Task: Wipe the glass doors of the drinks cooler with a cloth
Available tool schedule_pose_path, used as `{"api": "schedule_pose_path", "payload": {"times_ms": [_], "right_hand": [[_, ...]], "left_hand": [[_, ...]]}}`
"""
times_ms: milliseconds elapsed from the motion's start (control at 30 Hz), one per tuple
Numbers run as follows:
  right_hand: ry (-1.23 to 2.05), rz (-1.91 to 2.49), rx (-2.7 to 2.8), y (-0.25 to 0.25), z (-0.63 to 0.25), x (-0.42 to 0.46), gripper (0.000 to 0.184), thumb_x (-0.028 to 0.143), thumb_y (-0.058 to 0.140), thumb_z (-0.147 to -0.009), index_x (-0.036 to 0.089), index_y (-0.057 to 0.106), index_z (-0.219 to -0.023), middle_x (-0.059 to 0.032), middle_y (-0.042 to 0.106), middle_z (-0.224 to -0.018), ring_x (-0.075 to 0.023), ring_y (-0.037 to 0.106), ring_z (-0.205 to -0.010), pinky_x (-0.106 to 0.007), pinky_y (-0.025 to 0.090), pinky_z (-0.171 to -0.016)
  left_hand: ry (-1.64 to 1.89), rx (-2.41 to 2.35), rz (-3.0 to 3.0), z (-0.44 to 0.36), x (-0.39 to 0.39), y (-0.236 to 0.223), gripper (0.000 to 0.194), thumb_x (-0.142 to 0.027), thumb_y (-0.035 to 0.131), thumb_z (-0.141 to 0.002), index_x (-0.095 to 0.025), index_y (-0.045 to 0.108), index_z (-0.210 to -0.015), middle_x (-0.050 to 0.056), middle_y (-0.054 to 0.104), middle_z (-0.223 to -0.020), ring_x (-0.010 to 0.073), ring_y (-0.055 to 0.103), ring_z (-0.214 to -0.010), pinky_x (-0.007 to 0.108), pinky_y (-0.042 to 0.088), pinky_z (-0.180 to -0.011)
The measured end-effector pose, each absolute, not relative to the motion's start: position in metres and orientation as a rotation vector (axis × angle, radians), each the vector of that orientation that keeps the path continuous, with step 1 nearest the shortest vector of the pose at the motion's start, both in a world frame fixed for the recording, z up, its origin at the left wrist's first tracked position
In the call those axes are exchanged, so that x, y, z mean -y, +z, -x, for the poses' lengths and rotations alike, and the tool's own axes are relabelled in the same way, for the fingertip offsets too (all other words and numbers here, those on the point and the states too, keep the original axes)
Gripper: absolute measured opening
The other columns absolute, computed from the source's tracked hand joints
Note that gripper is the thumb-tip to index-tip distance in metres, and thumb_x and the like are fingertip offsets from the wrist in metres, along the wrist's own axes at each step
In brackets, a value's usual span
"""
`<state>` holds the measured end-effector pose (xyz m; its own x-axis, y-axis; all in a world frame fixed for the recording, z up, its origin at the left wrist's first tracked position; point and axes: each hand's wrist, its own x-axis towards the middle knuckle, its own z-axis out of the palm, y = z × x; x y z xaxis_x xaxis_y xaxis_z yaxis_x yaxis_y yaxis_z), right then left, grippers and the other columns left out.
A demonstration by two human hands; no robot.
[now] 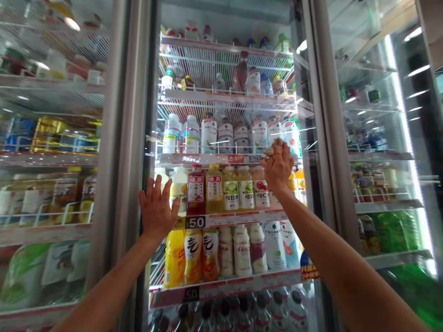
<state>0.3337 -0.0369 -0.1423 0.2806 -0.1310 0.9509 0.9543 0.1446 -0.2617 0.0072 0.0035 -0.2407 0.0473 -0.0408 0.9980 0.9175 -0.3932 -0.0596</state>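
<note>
A glass door (228,14) of an upright drinks cooler stands in front of me, with bottles showing through it. My left hand (157,210) is open, palm forward and fingers spread, at the door's left edge beside the metal frame (129,138). Higher up on the right, my right hand (278,168) presses a crumpled pale cloth (273,148) against the glass. Its fingers curl over the cloth and hide most of it. Behind that hand are white-labelled bottles (259,134) and part of a price strip (221,159).
Shelves behind the glass hold red (196,191), yellow (175,258) and cream bottles (241,251). Dark-capped bottles (224,318) line the bottom. More glass-fronted sections stand on both sides, with cans (48,131) at left and green bottles (394,230) at right.
</note>
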Motion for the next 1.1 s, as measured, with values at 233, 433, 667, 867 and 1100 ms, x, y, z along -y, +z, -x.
{"api": "schedule_pose_path", "payload": {"times_ms": [233, 433, 667, 867, 1100], "right_hand": [[-1.267, 0.939, 1.633, -0.163, -0.216, 0.028, 0.052, 0.025, 0.04, -0.084, 0.025, 0.034, -0.136, -0.0027, 0.023, -0.149, -0.0201, 0.015, -0.138, -0.044, 0.016, -0.111], [-1.183, 0.909, 1.493, -0.143, -0.231, 0.027, 0.051, 0.022, 0.037, -0.085, 0.028, 0.034, -0.135, -0.001, 0.027, -0.147, -0.021, 0.019, -0.137, -0.05, 0.016, -0.11], [-1.1, 0.869, 1.53, -0.128, -0.171, 0.015, 0.055, 0.021, 0.043, -0.083, 0.025, 0.033, -0.136, -0.003, 0.024, -0.148, -0.0247, 0.015, -0.138, -0.052, 0.014, -0.111], [-1.343, 0.572, 2.129, -0.191, -0.104, 0.015, 0.053, 0.029, 0.051, -0.081, 0.024, 0.039, -0.132, -0.003, 0.029, -0.146, -0.0212, 0.02, -0.136, -0.045, 0.015, -0.112], [-1.111, 0.819, 1.717, -0.134, -0.11, 0.016, 0.052, 0.021, 0.047, -0.082, 0.022, 0.037, -0.134, -0.006, 0.024, -0.149, -0.0254, 0.016, -0.137, -0.051, 0.012, -0.111]], "left_hand": [[-1.471, 0.941, 1.525, -0.001, -0.006, -0.24, 0.053, -0.037, 0.038, -0.088, -0.022, 0.029, -0.138, 0.011, 0.024, -0.147, 0.0254, 0.014, -0.137, 0.05, 0.013, -0.109], [-1.418, 0.864, 1.581, 0.017, 0.012, -0.21, 0.048, -0.035, 0.037, -0.088, -0.018, 0.037, -0.133, 0.012, 0.031, -0.144, 0.023, 0.02, -0.136, 0.046, 0.016, -0.11], [-1.471, 0.855, 1.482, 0.036, 0.024, -0.188, 0.05, -0.035, 0.039, -0.087, -0.017, 0.036, -0.134, 0.012, 0.027, -0.145, 0.0225, 0.018, -0.137, 0.045, 0.011, -0.111], [-1.483, 0.919, 1.44, 0.065, 0.03, -0.197, 0.049, -0.034, 0.039, -0.087, -0.016, 0.038, -0.132, 0.013, 0.027, -0.145, 0.0241, 0.019, -0.136, 0.046, 0.011, -0.111], [-1.503, 0.911, 1.428, 0.073, 0.041, -0.19, 0.05, -0.034, 0.038, -0.087, -0.019, 0.035, -0.135, 0.011, 0.024, -0.147, 0.0244, 0.018, -0.137, 0.046, 0.009, -0.111]]}}
